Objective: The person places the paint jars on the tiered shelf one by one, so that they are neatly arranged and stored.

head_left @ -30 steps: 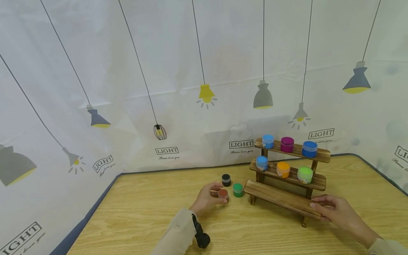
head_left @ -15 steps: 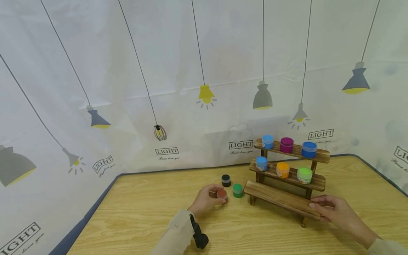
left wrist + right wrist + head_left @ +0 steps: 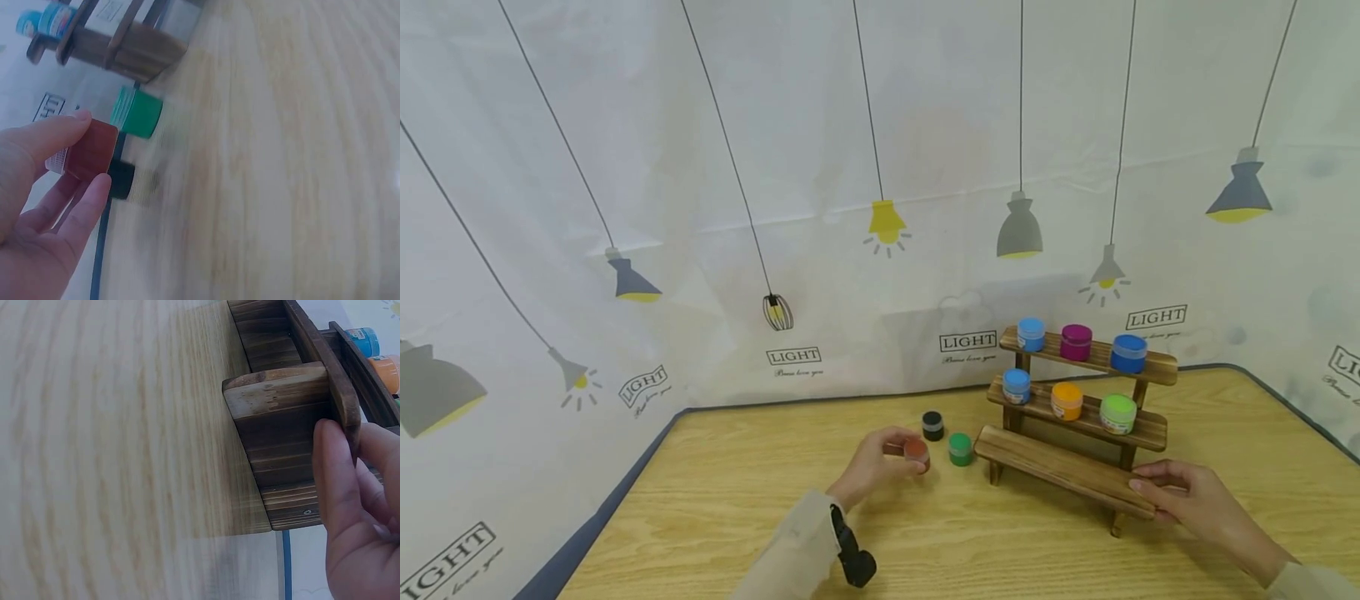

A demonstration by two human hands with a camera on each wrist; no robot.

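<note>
Between thumb and fingers, my left hand (image 3: 871,468) pinches a small brown-red paint jar (image 3: 916,454); the left wrist view shows the thumb and fingertips on opposite sides of the jar (image 3: 94,150). Just right of it on the table are a green jar (image 3: 960,449) and, farther back, a black jar (image 3: 932,426). My right hand (image 3: 1206,508) grips the right end of the lowest board of a three-tier wooden display stand (image 3: 1060,468). Seen from the right wrist, the thumb lies on the underside of the board (image 3: 344,394) and the fingers on its other face.
On the stand's top tier sit light blue, purple (image 3: 1076,342) and dark blue jars. Its middle tier holds blue, orange (image 3: 1066,401) and lime green jars. A white cloth backdrop (image 3: 820,275) with printed lamps rises behind the wood-grain table (image 3: 715,517).
My left hand has drawn the brown-red jar slightly left, away from the green jar. The right hand keeps its grip on the stand, which stays in place.
</note>
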